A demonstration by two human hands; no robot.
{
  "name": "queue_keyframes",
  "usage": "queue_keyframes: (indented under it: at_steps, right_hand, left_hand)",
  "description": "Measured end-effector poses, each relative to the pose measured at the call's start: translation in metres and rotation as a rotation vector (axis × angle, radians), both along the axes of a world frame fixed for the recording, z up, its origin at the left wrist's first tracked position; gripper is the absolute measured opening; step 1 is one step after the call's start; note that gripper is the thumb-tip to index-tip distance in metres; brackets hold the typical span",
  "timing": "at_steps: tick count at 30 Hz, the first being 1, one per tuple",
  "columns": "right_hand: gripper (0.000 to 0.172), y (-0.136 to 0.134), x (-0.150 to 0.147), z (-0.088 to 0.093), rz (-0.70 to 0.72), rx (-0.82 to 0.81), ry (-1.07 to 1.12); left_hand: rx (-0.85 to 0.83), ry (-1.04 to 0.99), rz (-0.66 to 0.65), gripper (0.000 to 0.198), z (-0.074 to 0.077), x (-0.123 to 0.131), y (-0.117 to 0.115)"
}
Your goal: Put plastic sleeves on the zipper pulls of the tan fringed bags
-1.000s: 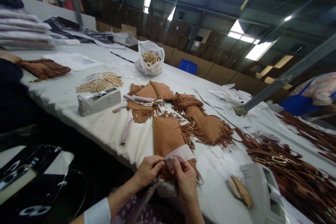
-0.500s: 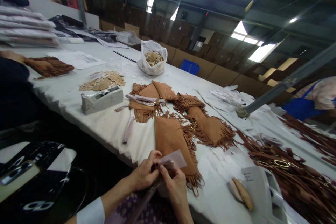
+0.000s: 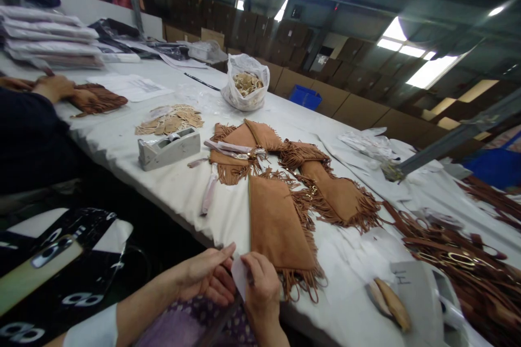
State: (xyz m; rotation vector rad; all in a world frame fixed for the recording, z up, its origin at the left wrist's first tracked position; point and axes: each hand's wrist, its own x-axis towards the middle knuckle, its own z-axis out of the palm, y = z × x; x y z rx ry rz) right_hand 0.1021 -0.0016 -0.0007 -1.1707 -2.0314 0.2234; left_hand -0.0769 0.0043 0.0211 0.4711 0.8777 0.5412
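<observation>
My left hand (image 3: pixel 203 277) and my right hand (image 3: pixel 260 288) meet at the table's near edge, over my lap. Between them is a small white slip (image 3: pixel 239 276). My right hand pinches it, and my left fingertips press on its other side. A dark brown strap (image 3: pixel 215 324) runs down under my hands. Just beyond them lies a tan suede fringed bag (image 3: pixel 279 225), flat on the white table (image 3: pixel 171 195), with its fringe hanging near my right hand.
More fringed suede pieces (image 3: pixel 334 195) lie behind the bag, with a grey tape dispenser (image 3: pixel 169 147), a pile of tan tags (image 3: pixel 171 119) and a plastic bag (image 3: pixel 246 89) farther left. Brown straps (image 3: pixel 459 260) are heaped on the right. A co-worker's hand (image 3: pixel 52 87) rests at far left.
My hands have drawn back from the bag's near end toward my lap with the slip. The bag's lower end, covered by my hands before, now lies open to view. The view has shifted right.
</observation>
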Motion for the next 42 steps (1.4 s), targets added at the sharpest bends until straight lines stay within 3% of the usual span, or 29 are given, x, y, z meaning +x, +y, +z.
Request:
queue_keyframes:
  at_steps: [3, 6, 8, 12, 17, 23, 27, 31, 35, 38, 42]
  right_hand:
    - [0.046, -0.002, 0.008, 0.0, 0.036, 0.046, -0.09]
    - [0.062, 0.0, 0.02, 0.005, -0.074, -0.005, -0.149]
    - [0.058, 0.003, 0.026, 0.006, -0.129, -0.049, -0.187]
    - [0.037, 0.007, 0.029, -0.002, -0.094, -0.04, -0.179]
    - [0.035, 0.006, 0.029, -0.013, -0.064, 0.001, -0.116]
    - [0.032, 0.005, 0.036, -0.011, -0.005, -0.02, -0.091]
    - [0.031, 0.004, 0.039, -0.013, 0.026, -0.032, -0.076]
    - [0.036, 0.003, 0.041, -0.013, 0.057, -0.075, -0.057]
    - [0.043, 0.0, 0.039, -0.004, 0.05, -0.18, -0.08]
    - [0.038, -0.001, 0.036, 0.003, 0.04, -0.238, -0.1]
    - [0.028, -0.002, 0.03, 0.007, -0.006, -0.282, -0.095]
  left_hand:
    - [0.11, -0.02, 0.022, 0.045, -0.004, 0.006, -0.003]
    - [0.235, 0.098, 0.021, 0.034, -0.012, 0.01, -0.002]
    - [0.299, 0.19, -0.003, 0.03, -0.016, 0.01, 0.0]
    - [0.352, 0.279, 0.042, 0.026, -0.024, 0.01, 0.0]
    - [0.359, 0.311, 0.096, 0.024, -0.03, 0.017, 0.001]
    - [0.384, 0.262, 0.161, 0.025, -0.029, 0.029, 0.006]
    - [0.405, 0.354, 0.188, 0.029, -0.029, 0.038, 0.011]
    - [0.498, 0.496, 0.127, 0.027, -0.025, 0.04, 0.017]
    - [0.694, 0.632, 0.034, 0.018, -0.016, 0.035, 0.018]
    - [0.818, 0.702, 0.013, 0.017, -0.01, 0.032, 0.015]
    - [0.801, 0.685, -0.019, 0.022, -0.007, 0.032, 0.013]
